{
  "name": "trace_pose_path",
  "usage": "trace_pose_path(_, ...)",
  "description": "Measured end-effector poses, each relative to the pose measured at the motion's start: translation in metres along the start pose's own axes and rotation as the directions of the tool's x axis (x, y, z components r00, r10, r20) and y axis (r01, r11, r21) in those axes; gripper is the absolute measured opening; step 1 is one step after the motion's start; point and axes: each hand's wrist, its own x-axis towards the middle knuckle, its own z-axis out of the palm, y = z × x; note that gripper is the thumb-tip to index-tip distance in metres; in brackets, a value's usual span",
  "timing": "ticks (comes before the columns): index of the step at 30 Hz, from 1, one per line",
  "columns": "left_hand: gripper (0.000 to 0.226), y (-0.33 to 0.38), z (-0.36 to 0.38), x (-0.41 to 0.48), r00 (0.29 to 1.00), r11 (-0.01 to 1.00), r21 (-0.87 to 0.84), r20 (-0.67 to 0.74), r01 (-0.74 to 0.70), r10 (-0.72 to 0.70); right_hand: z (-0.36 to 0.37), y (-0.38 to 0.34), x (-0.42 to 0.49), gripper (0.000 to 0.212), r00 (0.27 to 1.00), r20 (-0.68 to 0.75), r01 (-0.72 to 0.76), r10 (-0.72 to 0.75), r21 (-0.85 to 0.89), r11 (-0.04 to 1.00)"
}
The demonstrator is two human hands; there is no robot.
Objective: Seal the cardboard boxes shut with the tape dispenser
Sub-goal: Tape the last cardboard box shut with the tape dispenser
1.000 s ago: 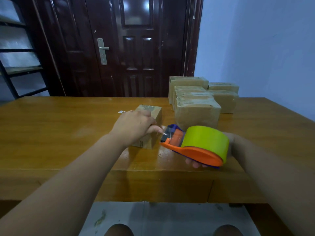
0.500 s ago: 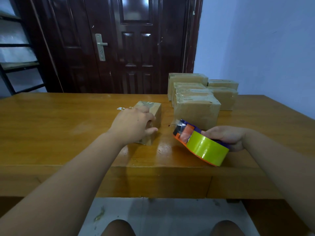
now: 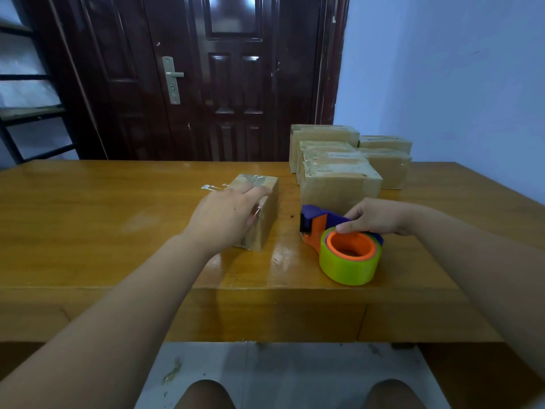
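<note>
A small cardboard box (image 3: 267,215) with tape across its top stands on the wooden table (image 3: 88,231). My left hand (image 3: 224,214) lies on its top and near side, fingers fairly straight. To the right, the orange and purple tape dispenser (image 3: 339,240) with a lime-green roll rests on its side on the table. My right hand (image 3: 374,215) grips its purple handle from above.
Several taped cardboard boxes (image 3: 339,184) are grouped at the back right of the table. A loose scrap of clear tape (image 3: 212,187) lies left of the small box. Behind stand a dark door (image 3: 206,78) and a shelf rack (image 3: 26,93) at left.
My right hand has lowered the dispenser from the air and laid it on its side on the table. My left hand slid from the box's right edge onto its top.
</note>
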Motion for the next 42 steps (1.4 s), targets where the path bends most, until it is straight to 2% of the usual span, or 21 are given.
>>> trace_pose_path(6, 0.032, -0.001, 0.002, -0.002, 0.999, 0.999, -0.041, -0.03, 0.023, -0.024, -0.001, -0.011, 0.001, 0.04, 1.0, -0.018, 0.018, -0.019, -0.059, 0.998)
trace_pose_path(9, 0.03, 0.0, 0.001, -0.001, 0.999, 0.998, -0.05, -0.04, 0.03, -0.032, 0.003, -0.028, -0.003, 0.051, 0.982, -0.128, 0.12, -0.139, -0.148, 0.982)
trace_pose_path(12, 0.028, 0.0, 0.003, -0.001, 0.998, 0.997, -0.051, -0.038, 0.049, -0.051, 0.014, -0.051, -0.007, 0.045, 0.882, -0.328, 0.261, -0.338, -0.256, 0.931)
trace_pose_path(15, 0.028, 0.002, 0.005, -0.002, 0.996, 0.996, -0.022, -0.041, 0.081, -0.082, 0.032, -0.079, -0.008, 0.038, 0.809, -0.366, 0.33, -0.459, -0.363, 0.871)
trace_pose_path(17, 0.029, 0.005, 0.007, -0.002, 0.991, 0.992, 0.003, -0.048, 0.123, -0.123, 0.046, -0.093, -0.006, 0.038, 0.803, -0.4, 0.352, -0.442, -0.28, 0.893)
trace_pose_path(20, 0.029, 0.01, 0.01, -0.003, 0.979, 0.98, 0.0, -0.048, 0.197, -0.197, 0.07, -0.108, -0.001, 0.046, 0.853, -0.433, 0.355, -0.292, 0.071, 0.932)
trace_pose_path(22, 0.026, 0.011, 0.013, -0.004, 0.966, 0.968, -0.029, -0.055, 0.251, -0.252, 0.087, -0.114, 0.0, 0.053, 0.892, -0.402, 0.349, -0.206, 0.324, 0.88)
trace_pose_path(24, 0.025, 0.012, 0.014, -0.004, 0.953, 0.954, -0.077, -0.069, 0.289, -0.295, 0.104, -0.119, 0.0, 0.062, 0.907, -0.395, 0.34, -0.144, 0.487, 0.804)
trace_pose_path(28, 0.028, 0.013, 0.017, -0.006, 0.936, 0.934, -0.171, -0.11, 0.313, -0.334, 0.134, -0.12, 0.004, 0.073, 0.879, -0.461, 0.351, -0.118, 0.46, 0.815)
trace_pose_path(33, 0.035, -0.003, 0.021, -0.008, 0.954, 0.961, -0.123, -0.142, 0.249, -0.266, 0.132, -0.119, 0.007, 0.081, 0.914, -0.349, 0.357, -0.208, 0.443, 0.822)
trace_pose_path(37, 0.062, -0.025, 0.026, -0.023, 0.946, 0.978, -0.123, -0.259, 0.168, -0.195, 0.135, -0.121, 0.013, 0.087, 0.905, -0.32, 0.389, -0.28, 0.353, 0.851)
trace_pose_path(38, 0.069, -0.029, 0.026, -0.028, 0.931, 0.971, -0.185, -0.302, 0.153, -0.205, 0.136, -0.121, 0.015, 0.088, 0.89, -0.339, 0.421, -0.305, 0.353, 0.835)
trace_pose_path(39, 0.071, -0.034, 0.028, -0.033, 0.902, 0.93, -0.325, -0.327, 0.172, -0.281, 0.137, -0.122, 0.016, 0.086, 0.87, -0.373, 0.456, -0.322, 0.363, 0.812)
trace_pose_path(40, 0.067, -0.038, 0.027, -0.037, 0.865, 0.83, -0.522, -0.307, 0.197, -0.398, 0.138, -0.123, 0.018, 0.082, 0.846, -0.422, 0.492, -0.325, 0.383, 0.782)
trace_pose_path(41, 0.057, -0.042, 0.027, -0.04, 0.819, 0.663, -0.719, -0.24, 0.211, -0.521, 0.139, -0.125, 0.02, 0.076, 0.821, -0.48, 0.522, -0.31, 0.411, 0.747)
trace_pose_path(42, 0.045, -0.045, 0.029, -0.041, 0.774, 0.441, -0.874, -0.133, 0.202, -0.619, 0.14, -0.127, 0.023, 0.068, 0.801, -0.53, 0.542, -0.278, 0.445, 0.713)
